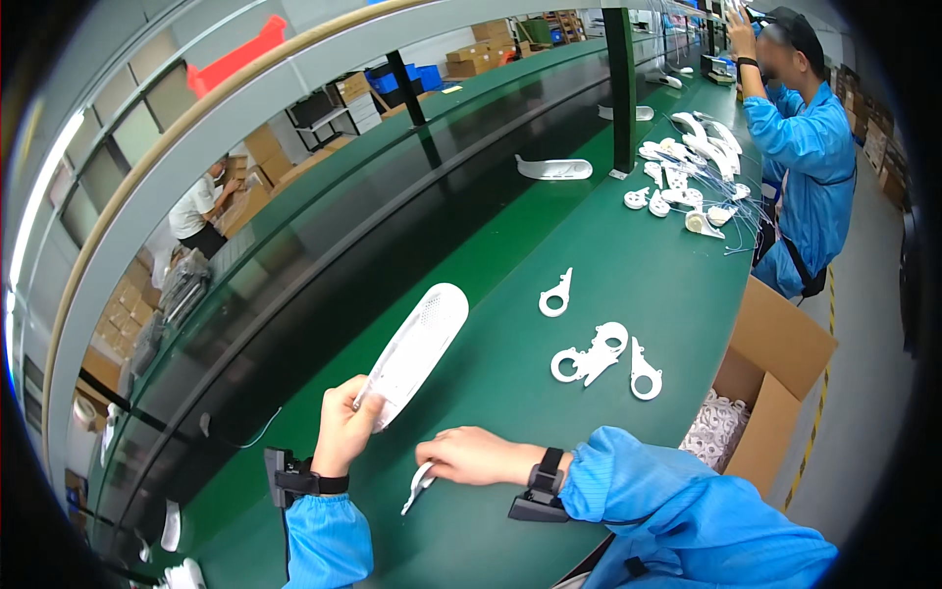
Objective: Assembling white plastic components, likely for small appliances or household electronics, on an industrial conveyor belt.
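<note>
My left hand (343,424) is closed on the lower end of a long white plastic shell (422,344), which is tilted up, its rounded, perforated end pointing away. To its right, my right hand (476,455) pinches a small white plastic part (418,488) low over the green table (500,363); the fingers hide part of it. Beyond my right hand lie several white ring-shaped parts with arms: a single one (555,294) farther off, a touching group (594,353), and another one (643,373) nearer the table's right edge.
A cardboard box (775,417) of small white parts stands beside the table's right edge. Farther along are a pile of white parts with wires (692,172) and a co-worker in blue (810,167). Another white shell (555,169) lies near a dark post (620,93).
</note>
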Demonstrator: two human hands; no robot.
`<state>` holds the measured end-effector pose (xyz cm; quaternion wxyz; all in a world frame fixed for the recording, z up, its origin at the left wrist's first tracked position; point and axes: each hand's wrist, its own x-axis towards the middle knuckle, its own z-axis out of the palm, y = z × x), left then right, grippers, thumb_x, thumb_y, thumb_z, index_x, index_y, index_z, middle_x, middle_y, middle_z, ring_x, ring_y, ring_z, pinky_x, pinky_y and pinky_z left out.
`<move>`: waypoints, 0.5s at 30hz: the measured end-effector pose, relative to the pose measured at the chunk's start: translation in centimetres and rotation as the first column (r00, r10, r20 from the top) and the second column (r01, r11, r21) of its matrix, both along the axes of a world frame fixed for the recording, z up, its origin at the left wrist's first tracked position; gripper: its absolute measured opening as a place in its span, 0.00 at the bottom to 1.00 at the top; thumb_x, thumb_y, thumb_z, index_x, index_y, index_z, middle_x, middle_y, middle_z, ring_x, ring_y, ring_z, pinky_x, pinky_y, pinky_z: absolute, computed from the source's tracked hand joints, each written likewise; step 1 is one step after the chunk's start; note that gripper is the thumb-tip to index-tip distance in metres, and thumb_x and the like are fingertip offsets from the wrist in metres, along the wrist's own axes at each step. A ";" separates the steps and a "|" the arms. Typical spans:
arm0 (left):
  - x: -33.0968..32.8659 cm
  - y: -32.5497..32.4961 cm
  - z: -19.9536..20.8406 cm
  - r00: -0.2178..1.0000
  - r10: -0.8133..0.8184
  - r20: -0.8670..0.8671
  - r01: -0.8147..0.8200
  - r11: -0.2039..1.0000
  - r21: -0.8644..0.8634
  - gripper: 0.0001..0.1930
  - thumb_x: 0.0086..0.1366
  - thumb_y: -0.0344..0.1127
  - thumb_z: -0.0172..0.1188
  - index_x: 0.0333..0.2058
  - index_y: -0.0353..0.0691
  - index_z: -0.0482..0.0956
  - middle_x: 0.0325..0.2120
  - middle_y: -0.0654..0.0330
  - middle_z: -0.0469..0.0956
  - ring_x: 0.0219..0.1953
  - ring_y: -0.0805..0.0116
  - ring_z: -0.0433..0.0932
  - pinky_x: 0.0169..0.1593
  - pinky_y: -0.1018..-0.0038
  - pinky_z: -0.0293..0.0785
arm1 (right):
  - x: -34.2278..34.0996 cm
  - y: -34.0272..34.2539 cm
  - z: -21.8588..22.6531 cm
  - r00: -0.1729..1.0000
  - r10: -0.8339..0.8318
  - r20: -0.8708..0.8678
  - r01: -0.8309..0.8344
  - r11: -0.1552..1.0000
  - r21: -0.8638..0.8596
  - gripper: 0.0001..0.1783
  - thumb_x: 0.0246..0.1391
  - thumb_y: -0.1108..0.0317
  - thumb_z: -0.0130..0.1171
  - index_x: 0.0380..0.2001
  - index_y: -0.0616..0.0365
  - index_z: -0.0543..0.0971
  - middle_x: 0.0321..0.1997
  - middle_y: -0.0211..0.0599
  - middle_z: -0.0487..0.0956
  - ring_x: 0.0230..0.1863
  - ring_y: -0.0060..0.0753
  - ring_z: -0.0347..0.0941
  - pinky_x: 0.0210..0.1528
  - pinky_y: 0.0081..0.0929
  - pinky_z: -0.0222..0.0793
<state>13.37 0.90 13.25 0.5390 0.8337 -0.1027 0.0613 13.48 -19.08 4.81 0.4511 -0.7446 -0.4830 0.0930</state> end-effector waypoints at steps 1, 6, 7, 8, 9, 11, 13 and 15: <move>-1.1 -0.3 0.5 1.000 0.002 -0.010 -0.002 0.999 -0.036 0.15 0.61 0.41 0.65 0.28 0.32 0.77 0.19 0.67 0.73 0.22 0.82 0.69 0.25 0.80 0.65 | -0.2 -0.6 0.5 1.000 0.009 -0.007 -0.010 0.999 -0.048 0.07 0.54 0.64 0.57 0.32 0.55 0.76 0.27 0.42 0.79 0.33 0.48 0.78 0.36 0.44 0.71; -3.9 -0.5 1.5 0.997 0.049 -0.058 -0.043 0.994 0.102 0.13 0.52 0.35 0.70 0.29 0.31 0.78 0.22 0.66 0.76 0.27 0.81 0.73 0.29 0.79 0.69 | 0.7 -3.7 2.2 0.991 -0.019 -0.134 -0.004 0.985 -0.173 0.09 0.51 0.63 0.61 0.28 0.58 0.77 0.23 0.41 0.78 0.28 0.46 0.77 0.32 0.39 0.69; -4.2 -0.5 1.3 0.993 0.089 -0.071 -0.076 0.983 0.164 0.13 0.50 0.33 0.71 0.29 0.31 0.79 0.22 0.66 0.76 0.29 0.80 0.74 0.31 0.78 0.70 | 0.9 -4.8 2.7 0.991 -0.038 -0.129 0.003 0.965 -0.261 0.10 0.52 0.63 0.61 0.28 0.59 0.76 0.22 0.40 0.78 0.28 0.45 0.76 0.31 0.37 0.69; -5.0 -0.5 1.6 0.990 0.111 -0.092 -0.099 0.986 0.132 0.13 0.50 0.33 0.70 0.30 0.31 0.79 0.23 0.66 0.77 0.29 0.79 0.74 0.31 0.78 0.69 | 1.5 -6.0 2.3 0.993 -0.054 -0.104 0.029 0.973 -0.231 0.11 0.50 0.63 0.61 0.27 0.60 0.76 0.21 0.39 0.77 0.25 0.42 0.75 0.29 0.35 0.68; -6.6 0.2 2.0 0.985 0.131 -0.114 -0.120 0.988 0.098 0.12 0.49 0.32 0.70 0.30 0.30 0.80 0.23 0.66 0.77 0.30 0.79 0.73 0.32 0.78 0.69 | 2.3 -7.0 2.7 0.968 -0.032 -0.248 -0.036 0.964 -0.264 0.11 0.49 0.63 0.62 0.27 0.61 0.76 0.20 0.37 0.77 0.23 0.34 0.75 0.28 0.33 0.67; -10.6 3.2 1.6 0.985 0.170 0.017 -0.170 0.961 0.217 0.14 0.46 0.33 0.64 0.29 0.27 0.77 0.19 0.65 0.71 0.25 0.78 0.69 0.28 0.78 0.66 | 3.7 -8.6 3.4 0.887 0.004 -0.462 -0.107 0.975 -0.196 0.09 0.49 0.67 0.62 0.27 0.62 0.75 0.18 0.31 0.76 0.20 0.21 0.72 0.22 0.26 0.65; -13.7 6.5 -1.6 0.979 0.160 -0.124 -0.116 0.946 0.303 0.15 0.65 0.42 0.57 0.31 0.33 0.74 0.24 0.57 0.72 0.26 0.69 0.70 0.27 0.70 0.68 | 5.0 -10.1 3.1 0.788 0.036 -0.615 -0.044 0.999 0.003 0.08 0.52 0.68 0.61 0.27 0.61 0.73 0.19 0.30 0.75 0.20 0.18 0.72 0.20 0.19 0.64; -14.8 8.3 -6.3 0.981 0.160 -0.115 -0.113 0.935 0.337 0.14 0.65 0.40 0.57 0.27 0.34 0.71 0.21 0.62 0.68 0.24 0.74 0.66 0.24 0.73 0.61 | 5.2 -8.6 2.6 0.793 0.004 -0.610 0.074 0.992 0.102 0.09 0.53 0.68 0.60 0.28 0.61 0.73 0.21 0.28 0.75 0.21 0.18 0.72 0.21 0.19 0.64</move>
